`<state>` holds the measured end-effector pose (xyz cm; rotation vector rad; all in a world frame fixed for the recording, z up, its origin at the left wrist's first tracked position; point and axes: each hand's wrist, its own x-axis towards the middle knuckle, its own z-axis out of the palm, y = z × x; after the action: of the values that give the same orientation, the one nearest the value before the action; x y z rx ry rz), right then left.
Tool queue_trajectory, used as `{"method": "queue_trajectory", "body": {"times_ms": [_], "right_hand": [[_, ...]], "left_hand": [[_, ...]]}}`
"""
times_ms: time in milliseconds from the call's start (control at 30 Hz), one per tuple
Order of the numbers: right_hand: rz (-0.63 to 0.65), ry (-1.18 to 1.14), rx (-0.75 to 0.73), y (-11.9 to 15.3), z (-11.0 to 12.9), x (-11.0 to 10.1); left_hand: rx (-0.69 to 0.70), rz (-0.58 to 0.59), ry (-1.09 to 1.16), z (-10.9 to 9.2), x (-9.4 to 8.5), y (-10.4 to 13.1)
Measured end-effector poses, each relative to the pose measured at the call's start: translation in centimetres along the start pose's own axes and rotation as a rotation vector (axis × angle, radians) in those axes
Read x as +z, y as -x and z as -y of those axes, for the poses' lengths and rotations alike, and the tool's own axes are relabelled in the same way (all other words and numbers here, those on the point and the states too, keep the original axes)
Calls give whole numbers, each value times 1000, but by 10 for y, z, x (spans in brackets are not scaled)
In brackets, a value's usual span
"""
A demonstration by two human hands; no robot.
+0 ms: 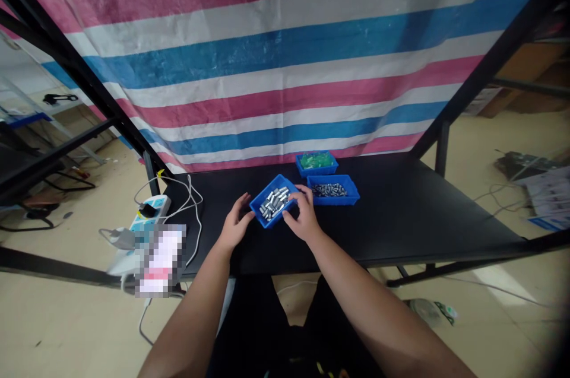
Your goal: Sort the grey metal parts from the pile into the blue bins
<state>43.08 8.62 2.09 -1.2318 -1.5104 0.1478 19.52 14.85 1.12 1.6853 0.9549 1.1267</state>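
Note:
A small blue plastic bin [265,192] sits turned at an angle between my hands, over the black table. Inside lie many short, shiny metal cylinders [275,202]. My left hand [235,224] is at the bin's left corner, thumb and fingers on either side of it. On the right, my right hand [304,212] grips the wall, its thumb at the near side and its fingers by the rim. Whether the bin's underside rests on the table is hidden.
Behind the right hand stands a blue bin of small dark metal parts [329,189], with another of green pieces [317,159] beyond. A power strip [155,212] with cables and a pixelated item [160,260] lie left. A striped sheet [280,69] hangs behind the black table [401,212].

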Motion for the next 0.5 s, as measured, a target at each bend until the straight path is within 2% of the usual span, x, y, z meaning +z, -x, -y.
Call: {"method": "queue_trajectory", "body": {"times_ms": [100,200,367,500], "right_hand": [[74,-31,47,1,1,1],[86,-70,65,2,1,5],[67,-164,110,1,0,16],[55,-127,103,1,-2,22]], "left_hand": [[-63,7,-64,-5,-3,-1],[-81,33,-128,-12,-1,0],[-83,-15,-175,-12,5,3],[-61,-74,-187,-8,9,0]]}}
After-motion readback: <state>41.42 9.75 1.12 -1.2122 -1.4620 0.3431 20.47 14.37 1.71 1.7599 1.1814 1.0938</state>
